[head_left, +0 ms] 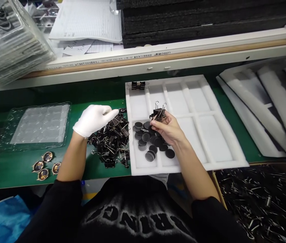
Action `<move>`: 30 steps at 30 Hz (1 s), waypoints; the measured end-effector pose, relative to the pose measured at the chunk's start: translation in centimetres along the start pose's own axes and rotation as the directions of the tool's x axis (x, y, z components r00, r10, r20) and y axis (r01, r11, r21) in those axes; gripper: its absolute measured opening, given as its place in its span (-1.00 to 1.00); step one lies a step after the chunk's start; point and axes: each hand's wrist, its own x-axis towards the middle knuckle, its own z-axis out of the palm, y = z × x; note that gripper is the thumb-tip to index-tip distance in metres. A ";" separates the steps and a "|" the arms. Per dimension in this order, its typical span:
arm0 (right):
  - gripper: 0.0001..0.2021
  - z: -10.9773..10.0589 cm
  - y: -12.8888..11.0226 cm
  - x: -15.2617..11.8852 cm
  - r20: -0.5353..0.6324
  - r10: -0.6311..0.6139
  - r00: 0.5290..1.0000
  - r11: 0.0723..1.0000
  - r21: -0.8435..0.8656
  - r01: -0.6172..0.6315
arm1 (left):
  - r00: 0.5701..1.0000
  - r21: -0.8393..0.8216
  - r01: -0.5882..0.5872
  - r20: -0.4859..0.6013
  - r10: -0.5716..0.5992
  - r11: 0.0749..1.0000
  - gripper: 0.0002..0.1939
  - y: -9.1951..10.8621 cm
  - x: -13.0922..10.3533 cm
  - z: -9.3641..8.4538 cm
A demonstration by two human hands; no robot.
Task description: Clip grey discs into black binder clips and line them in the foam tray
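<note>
My left hand [96, 118], in a white glove, is over the pile of black binder clips [111, 145]. Its thumb and forefinger are pinched together at the pile's upper edge, where a dark clip shows by the fingertips; whether they hold it is unclear. Bare, my right hand [169, 130] grips a small piece with black binder clips [158, 113] clamped on it, wire handles pointing up. Fingers and clips hide most of that piece. Beneath this hand, dark round discs [153, 148] lie loose in the white foam tray [207, 138].
Another clipped piece [138, 85] sits in the tray's far left compartment. Several gold-rimmed round pieces [43, 174] and a clear plastic tray [41, 125] lie left. A box of binder clips [264, 202] stands low right, below foam sheets [256, 108]. A white ledge [94, 67] runs behind.
</note>
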 end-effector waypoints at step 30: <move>-0.59 0.9 1.5 -1.4 0.376 -0.066 0.924 0.998 0.026 0.061 | 0.983 -0.148 -0.182 -0.012 0.182 0.972 -0.44 5.2 -1.4 4.3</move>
